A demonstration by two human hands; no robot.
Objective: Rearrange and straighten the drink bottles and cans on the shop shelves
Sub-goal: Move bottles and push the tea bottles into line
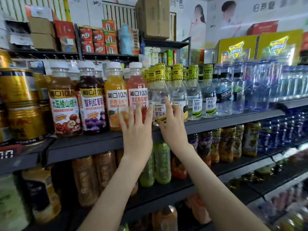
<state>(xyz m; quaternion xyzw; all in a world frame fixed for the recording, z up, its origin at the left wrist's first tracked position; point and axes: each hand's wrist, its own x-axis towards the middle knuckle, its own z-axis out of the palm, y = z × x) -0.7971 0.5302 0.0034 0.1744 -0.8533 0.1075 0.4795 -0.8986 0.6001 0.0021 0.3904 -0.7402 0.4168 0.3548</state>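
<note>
Four juice bottles stand along the front of the shelf (83, 145), each label headed "100%". The hawthorn bottle (64, 104) reads 大五棱山楂汁 over brownish juice, and the grape bottle (92, 100) reads 智利红葡萄 over dark purple juice. Next come the orange juice bottle (115, 90) and the red juice bottle (137, 84). All four have white caps.

The left hand (137, 129) is released, with its fingers straight and spread over the lower labels of the orange and red bottles. Just beside it, the right hand (173, 124) grasps the lemon honey water bottle (160, 100), a clear bottle marked 柠檬蜂蜜水. It stands at the shelf's front edge, touching the red juice bottle, and has a yellow-and-black wrapped cap.

To its right are the green-label bottles (195, 97) marked 青柑蜂蜜水, then the soda bottles (225, 95) marked "SODA". Beyond those are tightly packed blue water bottles (270, 80). Gold cans (16, 90) are stacked two high at far left.

A narrow bare strip runs along the shelf lip in front of the juice row. On the shelf below stand green bottles (162, 164) and brown bottles (85, 180), their labels too blurred to read. Yellow boxes (280, 44) sit on top at right.
</note>
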